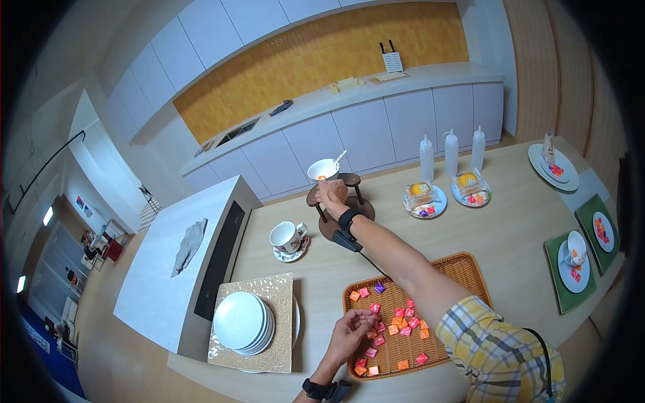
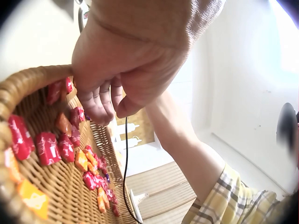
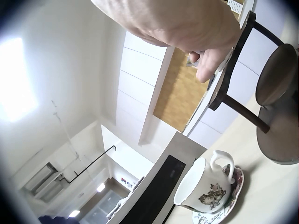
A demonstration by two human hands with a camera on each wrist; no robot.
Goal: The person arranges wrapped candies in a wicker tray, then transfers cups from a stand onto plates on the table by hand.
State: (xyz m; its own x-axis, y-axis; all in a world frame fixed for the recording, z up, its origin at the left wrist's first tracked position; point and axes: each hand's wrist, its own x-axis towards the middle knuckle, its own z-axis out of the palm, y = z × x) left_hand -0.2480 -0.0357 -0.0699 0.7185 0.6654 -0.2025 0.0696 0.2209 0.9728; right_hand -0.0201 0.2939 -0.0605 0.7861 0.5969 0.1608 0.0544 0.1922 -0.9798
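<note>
My right hand [image 1: 332, 193] reaches far across the table to a dark wooden tiered stand [image 1: 339, 201] and grips a white cup [image 1: 324, 170] at the stand's top. The cup holds a spoon and something orange. In the right wrist view the thumb [image 3: 205, 70] curls beside the stand's post [image 3: 233, 70]. My left hand [image 1: 353, 329] hovers over the left edge of a wicker basket [image 1: 463, 265] strewn with several red, orange and pink wrapped candies [image 1: 400, 322]. Its fingers [image 2: 96, 105] are curled against the thumb, and no candy shows between them.
A floral teacup on a saucer [image 1: 287, 237] stands left of the stand. A stack of white plates [image 1: 242, 322] sits on a gold tray at the near left. Three squeeze bottles [image 1: 451, 153], dessert plates [image 1: 424, 198] and green mats [image 1: 578, 262] fill the right side.
</note>
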